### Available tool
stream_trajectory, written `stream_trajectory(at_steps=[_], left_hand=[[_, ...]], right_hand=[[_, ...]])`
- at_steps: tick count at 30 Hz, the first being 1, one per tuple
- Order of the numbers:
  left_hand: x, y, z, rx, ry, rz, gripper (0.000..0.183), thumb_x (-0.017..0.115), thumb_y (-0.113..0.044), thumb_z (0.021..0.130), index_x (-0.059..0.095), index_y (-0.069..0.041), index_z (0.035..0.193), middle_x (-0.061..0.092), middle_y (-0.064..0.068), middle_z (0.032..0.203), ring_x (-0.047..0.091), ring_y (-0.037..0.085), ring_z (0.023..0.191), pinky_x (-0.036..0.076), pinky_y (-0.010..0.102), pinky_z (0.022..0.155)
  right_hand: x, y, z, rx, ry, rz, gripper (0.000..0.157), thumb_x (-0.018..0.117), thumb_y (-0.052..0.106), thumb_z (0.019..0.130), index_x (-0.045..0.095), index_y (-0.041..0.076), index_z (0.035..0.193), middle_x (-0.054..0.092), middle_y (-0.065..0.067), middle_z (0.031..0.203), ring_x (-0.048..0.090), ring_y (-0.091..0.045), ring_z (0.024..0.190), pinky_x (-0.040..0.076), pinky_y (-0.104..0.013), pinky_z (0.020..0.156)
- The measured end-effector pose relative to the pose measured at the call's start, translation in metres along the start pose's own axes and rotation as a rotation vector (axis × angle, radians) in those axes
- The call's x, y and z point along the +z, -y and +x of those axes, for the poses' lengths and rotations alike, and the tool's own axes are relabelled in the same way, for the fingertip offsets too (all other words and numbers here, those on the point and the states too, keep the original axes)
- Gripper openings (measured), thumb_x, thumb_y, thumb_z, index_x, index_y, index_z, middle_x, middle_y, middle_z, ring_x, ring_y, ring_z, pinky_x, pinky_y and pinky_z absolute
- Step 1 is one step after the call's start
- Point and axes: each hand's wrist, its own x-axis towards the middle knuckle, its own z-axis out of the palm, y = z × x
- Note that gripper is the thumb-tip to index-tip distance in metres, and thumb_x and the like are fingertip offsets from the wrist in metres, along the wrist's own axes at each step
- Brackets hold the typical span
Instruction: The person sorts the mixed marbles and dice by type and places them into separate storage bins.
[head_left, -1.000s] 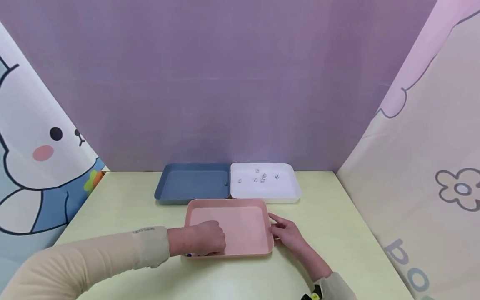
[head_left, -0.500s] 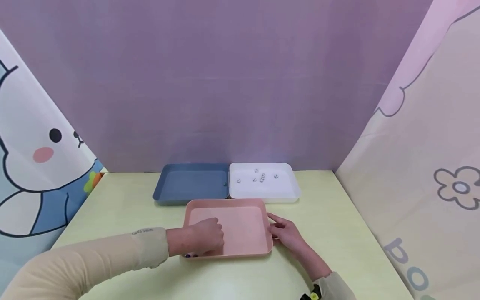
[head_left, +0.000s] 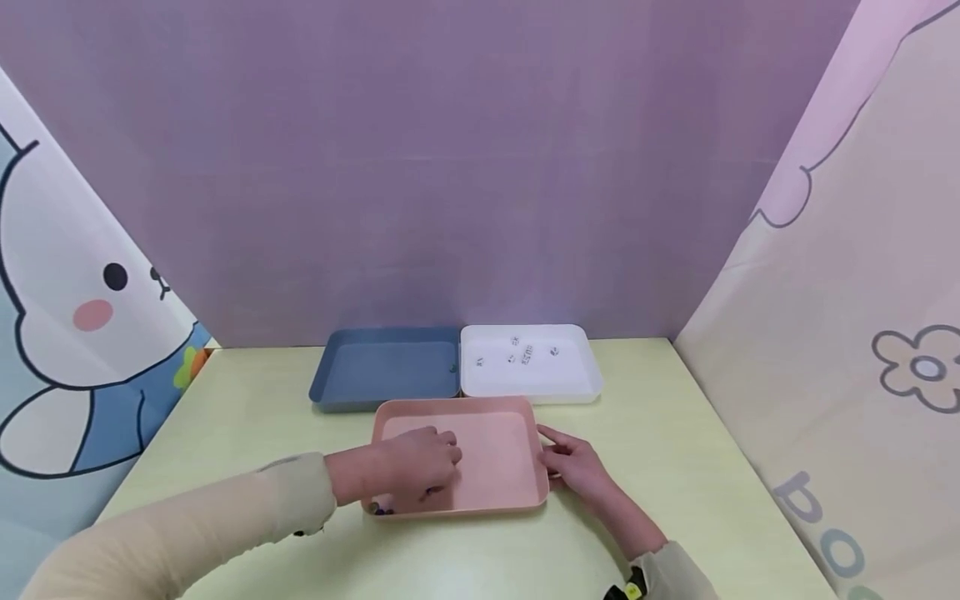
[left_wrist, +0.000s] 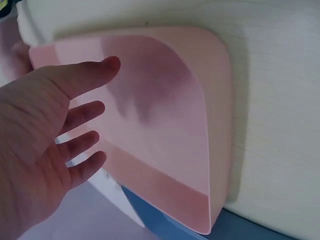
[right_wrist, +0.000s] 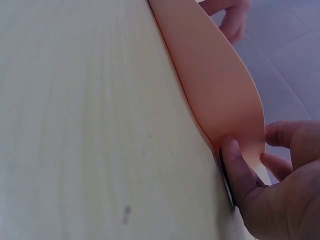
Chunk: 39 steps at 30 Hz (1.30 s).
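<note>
A pink tray (head_left: 495,458) sits on the table in front of me. Above its left half is my left hand (head_left: 416,462). In the left wrist view that hand (left_wrist: 45,120) has its thumb and fingers spread apart, with nothing visible between them. Small dark pieces (head_left: 381,509) lie at the tray's near left corner, and another dark bit (head_left: 431,492) shows just below the hand. My right hand (head_left: 577,468) grips the tray's right side. The right wrist view shows its thumb (right_wrist: 232,152) against the outer wall and fingertips at the rim.
Behind the pink tray stand a blue tray (head_left: 390,367) and a white tray (head_left: 573,379), side by side. Several small clear pieces with dark marks (head_left: 527,355) lie in the white one. A tiny dark piece (head_left: 452,367) is at the blue tray's right side. A purple backdrop (head_left: 480,167) rises behind.
My left hand has lifted slightly and shifted right, its fingers loosening from a tighter curl. More of the dark pieces at the tray's near left corner now show. The right hand stays put.
</note>
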Motion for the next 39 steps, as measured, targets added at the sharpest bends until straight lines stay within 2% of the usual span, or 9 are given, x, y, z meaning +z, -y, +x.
stream_trajectory(at_steps=[4, 9, 13, 17, 19, 22, 25, 32, 39], left_hand=[[-0.001, 0.009, -0.004, -0.029, -0.102, -0.079, 0.03, 0.074, -0.012, 0.078, 0.059, -0.029, 0.059, 0.055, -0.01, 0.087, 0.051, 0.013, 0.094, 0.044, 0.032, 0.085], [-0.001, 0.019, -0.005, -0.014, -0.188, -0.192, 0.022, 0.074, -0.012, 0.08, 0.069, -0.029, 0.065, 0.062, -0.006, 0.1, 0.052, 0.02, 0.115, 0.031, 0.043, 0.11], [-0.001, 0.027, -0.008, -0.063, -0.192, -0.358, 0.008, 0.078, -0.023, 0.081, 0.076, -0.031, 0.08, 0.061, 0.0, 0.12, 0.044, 0.025, 0.129, 0.034, 0.043, 0.108], [-0.002, 0.032, -0.012, -0.166, -0.2, -0.529, 0.005, 0.08, -0.033, 0.08, 0.076, -0.035, 0.083, 0.054, 0.002, 0.136, 0.027, 0.033, 0.141, 0.051, 0.033, 0.085], [-0.001, 0.036, -0.014, -0.191, -0.226, -0.619, 0.005, 0.079, -0.034, 0.081, 0.075, -0.035, 0.083, 0.049, 0.002, 0.142, 0.019, 0.036, 0.143, 0.052, 0.036, 0.085], [0.002, 0.044, -0.014, -0.189, -0.291, -0.755, 0.005, 0.078, -0.03, 0.083, 0.074, -0.032, 0.085, 0.046, 0.006, 0.145, 0.013, 0.04, 0.144, 0.037, 0.05, 0.103], [0.005, 0.054, -0.013, -0.201, -0.355, -0.875, 0.005, 0.078, -0.029, 0.084, 0.074, -0.031, 0.086, 0.044, 0.009, 0.146, 0.009, 0.039, 0.144, 0.02, 0.059, 0.11], [0.016, 0.079, -0.01, -0.252, -0.491, -1.021, 0.005, 0.079, -0.029, 0.083, 0.076, -0.032, 0.086, 0.043, 0.007, 0.146, 0.025, 0.033, 0.141, 0.033, 0.057, 0.104], [0.03, 0.1, -0.001, -0.338, -0.625, -1.087, 0.012, 0.08, -0.023, 0.082, 0.077, -0.017, 0.093, 0.049, 0.012, 0.141, 0.037, 0.035, 0.134, 0.037, 0.06, 0.1]], right_hand=[[0.0, 0.005, -0.003, -0.004, 0.002, -0.008, 0.052, 0.057, -0.002, 0.094, 0.042, -0.004, 0.143, 0.062, -0.027, 0.105, 0.067, -0.033, 0.081, 0.057, -0.044, 0.067], [-0.004, -0.007, 0.003, -0.004, -0.017, -0.014, 0.053, 0.059, 0.0, 0.094, 0.043, -0.002, 0.144, 0.062, -0.023, 0.104, 0.067, -0.029, 0.08, 0.057, -0.04, 0.064], [-0.004, -0.009, 0.003, -0.009, -0.044, -0.038, 0.053, 0.058, -0.002, 0.092, 0.045, -0.002, 0.143, 0.063, -0.023, 0.103, 0.068, -0.03, 0.079, 0.057, -0.041, 0.062], [-0.003, -0.011, 0.002, -0.015, -0.071, -0.047, 0.053, 0.059, -0.002, 0.091, 0.047, 0.0, 0.142, 0.064, -0.023, 0.103, 0.068, -0.031, 0.08, 0.057, -0.042, 0.062], [-0.002, -0.011, 0.001, -0.009, -0.081, -0.042, 0.052, 0.059, -0.002, 0.091, 0.049, 0.002, 0.142, 0.065, -0.021, 0.102, 0.068, -0.03, 0.08, 0.057, -0.041, 0.062], [-0.002, -0.01, 0.0, -0.006, -0.103, -0.039, 0.052, 0.06, -0.002, 0.089, 0.051, 0.003, 0.141, 0.066, -0.02, 0.101, 0.068, -0.029, 0.079, 0.057, -0.039, 0.062], [-0.001, -0.011, 0.0, -0.004, -0.13, -0.035, 0.052, 0.059, -0.002, 0.087, 0.054, 0.004, 0.139, 0.067, -0.019, 0.099, 0.068, -0.027, 0.076, 0.057, -0.038, 0.06], [0.001, -0.015, 0.005, 0.01, -0.146, -0.035, 0.052, 0.058, -0.002, 0.086, 0.056, 0.006, 0.137, 0.067, -0.016, 0.098, 0.068, -0.026, 0.074, 0.057, -0.036, 0.057], [0.006, -0.014, 0.005, -0.01, -0.173, -0.029, 0.049, 0.059, -0.002, 0.085, 0.059, 0.006, 0.134, 0.067, -0.017, 0.097, 0.068, -0.025, 0.072, 0.055, -0.034, 0.054]])
